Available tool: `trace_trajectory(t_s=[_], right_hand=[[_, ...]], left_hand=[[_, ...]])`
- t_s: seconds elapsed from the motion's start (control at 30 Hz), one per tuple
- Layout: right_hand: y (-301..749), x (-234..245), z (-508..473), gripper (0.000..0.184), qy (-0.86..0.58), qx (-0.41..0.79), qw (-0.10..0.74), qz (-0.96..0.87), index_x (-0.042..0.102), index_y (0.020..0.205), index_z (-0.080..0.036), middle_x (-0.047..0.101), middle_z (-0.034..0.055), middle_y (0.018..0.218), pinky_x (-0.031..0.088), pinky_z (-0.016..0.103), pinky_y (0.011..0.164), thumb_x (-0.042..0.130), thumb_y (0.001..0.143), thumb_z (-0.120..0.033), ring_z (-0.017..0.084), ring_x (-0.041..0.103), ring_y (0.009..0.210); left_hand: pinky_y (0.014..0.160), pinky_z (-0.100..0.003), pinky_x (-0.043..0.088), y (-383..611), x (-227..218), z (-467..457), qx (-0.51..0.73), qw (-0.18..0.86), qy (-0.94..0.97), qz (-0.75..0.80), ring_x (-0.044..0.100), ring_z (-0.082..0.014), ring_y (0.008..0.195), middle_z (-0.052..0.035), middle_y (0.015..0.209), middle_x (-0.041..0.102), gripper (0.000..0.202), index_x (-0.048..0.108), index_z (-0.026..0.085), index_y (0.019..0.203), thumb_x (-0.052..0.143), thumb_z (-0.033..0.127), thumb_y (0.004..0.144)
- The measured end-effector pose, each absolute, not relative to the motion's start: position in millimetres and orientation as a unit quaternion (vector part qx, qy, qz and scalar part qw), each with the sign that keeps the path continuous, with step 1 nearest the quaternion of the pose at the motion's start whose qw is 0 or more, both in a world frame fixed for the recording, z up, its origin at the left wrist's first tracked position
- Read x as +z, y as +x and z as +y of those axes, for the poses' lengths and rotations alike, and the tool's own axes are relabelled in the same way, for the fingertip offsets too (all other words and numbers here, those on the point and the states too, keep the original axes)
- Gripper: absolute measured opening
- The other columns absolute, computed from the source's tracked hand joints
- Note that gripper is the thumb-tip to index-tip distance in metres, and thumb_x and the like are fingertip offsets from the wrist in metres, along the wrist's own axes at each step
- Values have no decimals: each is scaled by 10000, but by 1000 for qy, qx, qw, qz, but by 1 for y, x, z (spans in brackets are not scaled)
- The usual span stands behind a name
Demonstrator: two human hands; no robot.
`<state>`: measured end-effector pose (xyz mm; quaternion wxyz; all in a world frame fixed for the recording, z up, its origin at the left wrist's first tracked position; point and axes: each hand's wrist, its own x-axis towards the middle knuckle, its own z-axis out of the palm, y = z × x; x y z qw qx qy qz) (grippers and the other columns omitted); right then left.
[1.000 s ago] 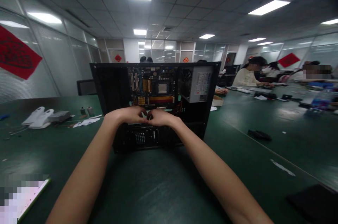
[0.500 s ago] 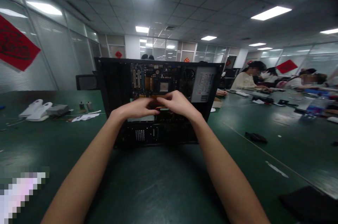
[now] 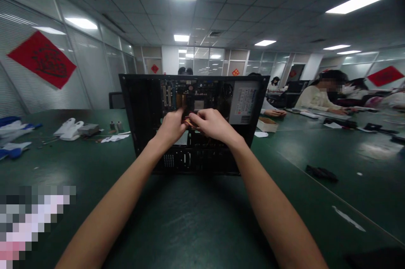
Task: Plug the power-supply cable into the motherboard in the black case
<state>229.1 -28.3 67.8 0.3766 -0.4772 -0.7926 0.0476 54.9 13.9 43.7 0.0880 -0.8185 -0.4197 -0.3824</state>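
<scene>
Computer case stands open on green table, 12 o'clock from person. Orange cable inside it, low before circuit board, between both hands; visible stretch runs roughly 9-to-3.
Right hand: fingers curled, tips pinched on cable's right end; cable at its 9 o'clock.
Left hand: fingers bent, tips against cable at its 2 o'clock; grip hidden, cannot tell.
Both hands equally near.
Power supply at 3 o'clock of hands.

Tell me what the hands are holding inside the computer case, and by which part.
The left hand and right hand seem to pinch an orange cable between their fingertips; which part of it cannot be told.
</scene>
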Motion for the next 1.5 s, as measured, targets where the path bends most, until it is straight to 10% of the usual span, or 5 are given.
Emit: trace_trajectory(t_s=[0.17, 0.3, 0.73, 1.2, 1.5], right_hand=[[231, 51, -19, 364, -420, -43, 350, -836, 665, 956, -142, 694, 76, 932, 420, 267, 720, 359, 1067, -305, 172, 617, 843], [234, 33, -8, 364, -355, -192, 309, -861, 519, 1354, -173, 495, 151, 1452, 485, 346, 912, 429, 1004, -132, 249, 535, 1206], [262, 4, 45, 230, -505, -134, 206, -827, 642, 1086, -120, 671, 145, 1151, 461, 304, 843, 437, 982, -115, 246, 640, 1063], [263, 0, 35, 213, -517, -131, 209, -820, 648, 1088, -133, 671, 144, 1156, 449, 316, 785, 474, 968, -157, 253, 652, 1027], [268, -3, 38, 199, -523, -123, 192, -821, 656, 1084, -126, 675, 155, 1157, 450, 325, 820, 519, 962, -203, 270, 643, 1060]], left_hand=[[797, -298, 504, 46, 37, 13, -366, 92, -811, -447, 709, -264, 922, -136, 1016, 764, 253, 713, 146, 1099, 570, 257, 922], [828, -314, 514, 44, 29, 21, -342, 68, -826, -442, 709, -274, 959, -134, 1028, 762, 191, 721, 145, 989, 584, 240, 896], [854, -385, 509, 39, 0, 32, -273, 1, -843, -464, 641, -259, 942, -169, 1048, 644, 230, 502, 136, 1096, 343, 268, 997], [845, -317, 517, 52, 14, 54, -361, 7, -799, -480, 711, -262, 984, -120, 1037, 767, 228, 728, 140, 1038, 696, 294, 873], [860, -361, 503, 63, 18, 74, -104, 105, -895, -421, 707, -306, 1007, -165, 1034, 760, 292, 774, 145, 1021, 504, 249, 981]])
